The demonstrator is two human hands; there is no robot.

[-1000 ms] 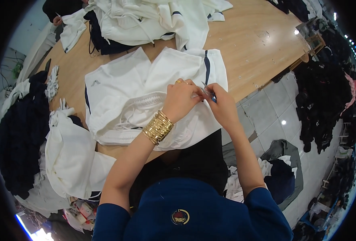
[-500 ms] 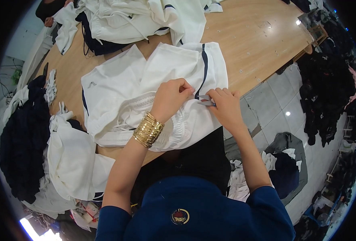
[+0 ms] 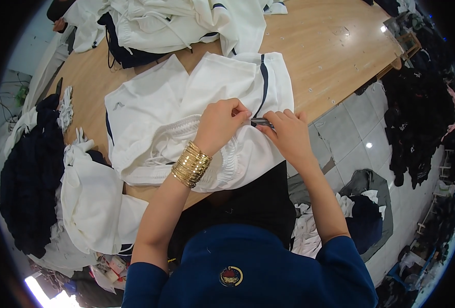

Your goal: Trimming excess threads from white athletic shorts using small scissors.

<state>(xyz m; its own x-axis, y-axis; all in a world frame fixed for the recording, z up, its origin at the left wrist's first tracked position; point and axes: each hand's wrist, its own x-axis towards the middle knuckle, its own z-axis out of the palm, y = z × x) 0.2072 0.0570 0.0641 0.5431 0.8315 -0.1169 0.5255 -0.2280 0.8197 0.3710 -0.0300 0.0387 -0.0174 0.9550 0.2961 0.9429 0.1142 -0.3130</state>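
White shorts [image 3: 150, 95] with a dark navy side stripe and a gathered elastic waistband lie spread at the table's near edge. My right hand [image 3: 289, 131] grips small grey thread snips [image 3: 261, 121], whose blades are closed together beside the stripe. Just left of the blades, my left hand [image 3: 222, 120] is pinched at the fabric near the stripe. What sits between its fingertips is too small to make out. Gold bangles circle my left wrist.
More white garments [image 3: 160, 31] are heaped on the far side of the wooden table [image 3: 330, 56]. White cloth [image 3: 91, 200] and dark cloth [image 3: 27, 174] hang at the left. Bundled clothes [image 3: 363, 220] lie on the tiled floor at right. Another person's hand [image 3: 59, 24] shows at the far left.
The snips' blades, apart before, have come together, and my right fingers have squeezed in. My left hand keeps its pinch. At the far left, the other person's white cloth has shifted.
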